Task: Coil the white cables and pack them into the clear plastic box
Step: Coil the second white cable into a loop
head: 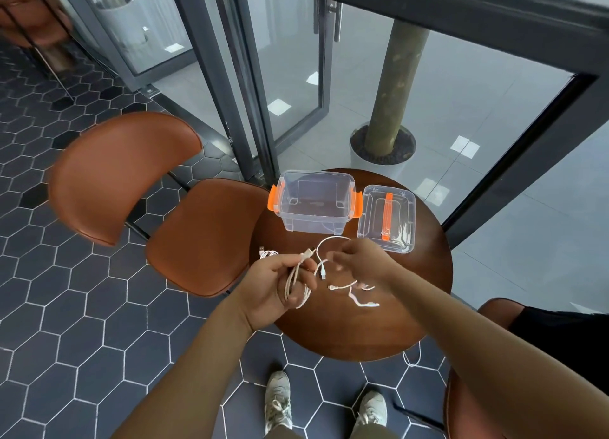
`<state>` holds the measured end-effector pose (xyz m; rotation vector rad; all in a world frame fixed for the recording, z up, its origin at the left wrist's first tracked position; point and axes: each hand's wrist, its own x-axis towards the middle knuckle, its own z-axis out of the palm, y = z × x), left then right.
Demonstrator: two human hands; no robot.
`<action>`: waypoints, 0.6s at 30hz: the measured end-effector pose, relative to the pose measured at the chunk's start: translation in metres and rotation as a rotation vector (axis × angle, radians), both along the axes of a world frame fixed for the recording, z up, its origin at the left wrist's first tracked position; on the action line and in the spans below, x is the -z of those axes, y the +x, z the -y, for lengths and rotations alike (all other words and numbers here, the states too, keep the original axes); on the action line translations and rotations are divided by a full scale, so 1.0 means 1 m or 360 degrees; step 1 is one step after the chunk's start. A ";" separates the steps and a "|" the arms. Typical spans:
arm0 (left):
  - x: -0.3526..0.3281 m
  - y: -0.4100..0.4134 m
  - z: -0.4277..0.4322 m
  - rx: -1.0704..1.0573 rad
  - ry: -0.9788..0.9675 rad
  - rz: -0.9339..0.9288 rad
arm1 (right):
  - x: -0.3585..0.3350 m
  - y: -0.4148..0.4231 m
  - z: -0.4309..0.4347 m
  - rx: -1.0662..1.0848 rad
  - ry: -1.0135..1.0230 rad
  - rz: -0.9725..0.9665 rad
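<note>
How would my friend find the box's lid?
Find the round brown table. At its far edge stands the clear plastic box; the lid lies flat just right of it. Only the lid is shallow, with an orange handle down its middle.

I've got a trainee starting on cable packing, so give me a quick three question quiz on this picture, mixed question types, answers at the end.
1. True or false: the lid is clipped onto the clear plastic box.
2. What does the left hand grip? A: a bundle of white cable loops. B: the lid. C: nothing.
3. Short answer: which hand pinches the loose loop near the box?
Key: 1 false, it lies on the table beside the box; 2 A; 3 the right hand.
</note>
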<state>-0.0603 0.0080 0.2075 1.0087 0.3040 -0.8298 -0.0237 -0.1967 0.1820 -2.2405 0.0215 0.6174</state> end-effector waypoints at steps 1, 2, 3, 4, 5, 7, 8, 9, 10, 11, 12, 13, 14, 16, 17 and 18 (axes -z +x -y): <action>-0.002 0.000 0.002 0.0117 0.0103 0.0034 | -0.004 0.003 -0.005 0.0026 0.0067 -0.0019; -0.003 0.000 0.003 0.0239 0.0228 0.0077 | -0.009 0.004 -0.009 0.0056 0.0135 -0.0044; -0.003 0.001 0.004 0.0348 0.0349 0.0128 | -0.015 0.005 -0.012 0.0086 0.0217 -0.0074; -0.003 0.000 0.006 0.0426 0.0447 0.0178 | -0.020 0.006 -0.014 0.0104 0.0281 -0.0095; -0.001 0.000 0.007 0.0464 0.0517 0.0213 | -0.026 0.006 -0.015 0.0097 0.0310 -0.0096; 0.004 -0.002 0.008 0.0445 0.0589 0.0261 | -0.033 0.003 -0.019 0.0028 0.0275 -0.0062; 0.007 -0.002 0.008 0.0400 0.0602 0.0285 | -0.035 0.000 -0.020 -0.0006 0.0224 -0.0029; 0.010 -0.003 0.008 0.0332 0.0600 0.0297 | -0.035 -0.003 -0.022 -0.0036 0.0152 0.0016; 0.013 -0.003 0.008 0.0244 0.0580 0.0287 | -0.035 -0.007 -0.022 -0.0060 0.0078 0.0081; 0.017 -0.004 0.010 0.0150 0.0539 0.0258 | -0.033 -0.011 -0.022 -0.0063 0.0021 0.0139; 0.020 -0.004 0.011 0.0065 0.0489 0.0223 | -0.031 -0.015 -0.022 -0.0041 -0.0004 0.0171; 0.022 -0.005 0.013 -0.0008 0.0446 0.0194 | -0.029 -0.019 -0.023 -0.0003 0.0010 0.0178; 0.025 -0.005 0.016 -0.0077 0.0411 0.0167 | -0.026 -0.023 -0.025 0.0040 0.0043 0.0168; 0.027 -0.005 0.021 -0.0241 0.0320 0.0085 | -0.020 -0.031 -0.029 0.0061 0.0039 0.0182; 0.027 -0.005 0.024 -0.0321 0.0251 0.0035 | -0.016 -0.034 -0.030 0.0040 -0.0009 0.0233; 0.027 -0.005 0.025 -0.0389 0.0178 -0.0013 | -0.012 -0.038 -0.032 0.0029 -0.0040 0.0296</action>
